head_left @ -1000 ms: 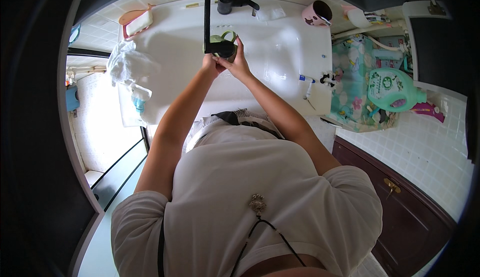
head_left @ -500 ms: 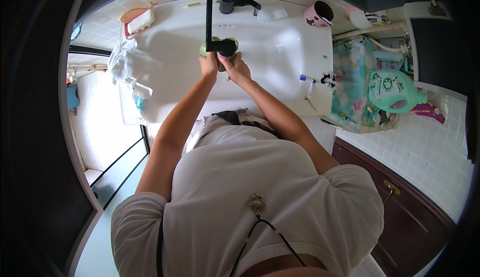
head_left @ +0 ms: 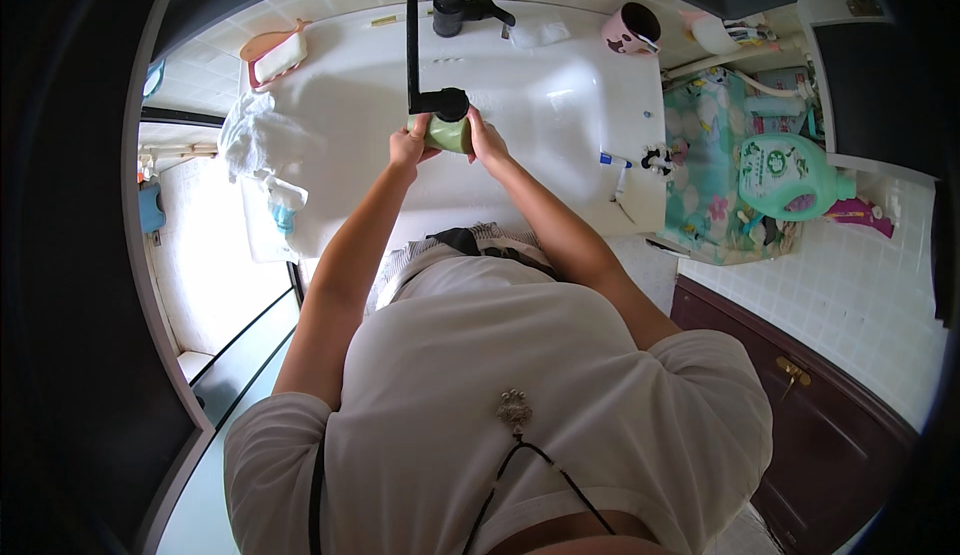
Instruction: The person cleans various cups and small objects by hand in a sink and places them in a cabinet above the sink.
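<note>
Both my hands are in the white sink [head_left: 350, 145], close under the black tap's spout [head_left: 453, 105]. They hold a pale green, rounded object [head_left: 449, 136] between them, and its exact kind is hard to tell. My left hand [head_left: 408, 145] closes on its left side, fingers curled toward the underside. On the opposite side, my right hand [head_left: 486, 141] grips it. The spout covers the object's far edge. Whether water runs onto it cannot be made out.
A soap bar [head_left: 282, 58] lies in a dish at the back left, above a white cloth [head_left: 262, 135]. A pink cup [head_left: 625, 31] stands back right. A blue-capped tube [head_left: 616, 161] lies on the right ledge. Farther right is a green detergent jug [head_left: 785, 177].
My hands have moved slightly apart and a little nearer to me. The green object now shows broadly between them, where before the spout and my hands covered most of it.
</note>
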The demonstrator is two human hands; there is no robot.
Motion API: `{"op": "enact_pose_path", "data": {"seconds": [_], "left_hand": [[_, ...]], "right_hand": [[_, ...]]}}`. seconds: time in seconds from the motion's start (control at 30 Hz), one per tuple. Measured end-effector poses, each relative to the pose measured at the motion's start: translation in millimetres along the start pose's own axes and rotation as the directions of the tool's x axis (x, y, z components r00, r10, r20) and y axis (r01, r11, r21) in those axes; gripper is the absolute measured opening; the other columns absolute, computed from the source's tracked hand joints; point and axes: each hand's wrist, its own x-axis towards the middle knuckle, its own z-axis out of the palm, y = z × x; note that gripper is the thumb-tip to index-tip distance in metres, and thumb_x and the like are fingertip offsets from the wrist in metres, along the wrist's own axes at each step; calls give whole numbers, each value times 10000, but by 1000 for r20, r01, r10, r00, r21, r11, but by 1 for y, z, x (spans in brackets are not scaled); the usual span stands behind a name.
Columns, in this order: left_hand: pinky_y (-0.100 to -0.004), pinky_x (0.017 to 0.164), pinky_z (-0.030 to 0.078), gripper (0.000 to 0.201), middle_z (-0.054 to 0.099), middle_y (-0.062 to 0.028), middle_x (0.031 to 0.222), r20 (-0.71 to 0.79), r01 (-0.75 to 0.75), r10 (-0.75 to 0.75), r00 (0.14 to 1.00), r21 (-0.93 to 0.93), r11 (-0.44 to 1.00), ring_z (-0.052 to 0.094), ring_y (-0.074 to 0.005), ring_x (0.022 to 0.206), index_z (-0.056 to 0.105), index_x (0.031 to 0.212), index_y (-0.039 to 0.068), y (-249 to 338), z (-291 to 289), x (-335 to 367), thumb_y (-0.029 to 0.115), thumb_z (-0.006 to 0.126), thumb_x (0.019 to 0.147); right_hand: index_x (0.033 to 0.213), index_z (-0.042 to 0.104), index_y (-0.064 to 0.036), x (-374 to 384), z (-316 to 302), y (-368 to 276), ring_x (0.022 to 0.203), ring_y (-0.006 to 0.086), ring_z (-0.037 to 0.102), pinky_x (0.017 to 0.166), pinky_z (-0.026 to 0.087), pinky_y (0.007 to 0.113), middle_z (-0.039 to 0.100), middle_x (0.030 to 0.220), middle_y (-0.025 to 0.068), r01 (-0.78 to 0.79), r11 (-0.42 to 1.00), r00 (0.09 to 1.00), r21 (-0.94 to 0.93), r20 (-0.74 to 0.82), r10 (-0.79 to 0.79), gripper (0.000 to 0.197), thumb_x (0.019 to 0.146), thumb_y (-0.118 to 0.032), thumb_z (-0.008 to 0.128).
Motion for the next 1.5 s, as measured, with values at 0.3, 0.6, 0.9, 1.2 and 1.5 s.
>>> {"op": "enact_pose_path", "data": {"seconds": [0.3, 0.6, 0.9, 1.2, 1.5], "left_hand": [[-323, 703, 528, 479, 570, -87, 993, -214, -15, -10, 977, -114, 993, 591, -210, 892, 499, 1068, 16, -4, 9, 9, 389, 627, 796], [-289, 776, 480, 333, 574, -35, 1064, -160, -145, 76, 984, -485, 863, 556, -154, 962, 544, 1112, 87, -2, 19, 17, 227, 603, 817], [-341, 823, 434, 506, 527, -83, 1092, -15, -149, 169, 986, -550, 822, 516, -204, 1000, 476, 1145, 73, 3, 17, 5, 443, 562, 810], [-412, 873, 399, 664, 505, -101, 1198, 9, 36, -41, 999, -667, 745, 494, -280, 1074, 468, 1199, 60, 12, 20, -12, 599, 311, 844], [-387, 601, 500, 355, 583, -116, 1000, 276, 294, -161, 948, -554, 779, 586, -288, 859, 531, 1071, 83, -19, 6, 4, 338, 365, 889]], "right_hand": [[585, 401, -119, -17, 3, -8, 378, 135, 413, 373, 263, 251, 404, 478, 26, -330, 881, 933, 337, 255, 253, 708, 632, -822, 328], [538, 406, -111, -16, 4, -22, 326, 125, 339, 339, 203, 239, 416, 446, 36, -423, 805, 899, 416, 308, 312, 740, 605, -842, 310], [762, 504, -19, -16, 2, -5, 312, 105, 173, 353, 189, 239, 346, 461, 4, -554, 670, 744, 494, 655, 132, 864, 646, -820, 201], [936, 512, 55, -14, -4, 1, 280, 78, 167, 332, 202, 212, 329, 461, -7, -635, 579, 572, 512, 815, -93, 927, 674, -794, 247], [828, 553, 25, -1, -9, 20, 281, 98, 267, 319, 255, 200, 373, 448, 29, -619, 676, 502, 401, 863, -52, 872, 727, -760, 187]]}}
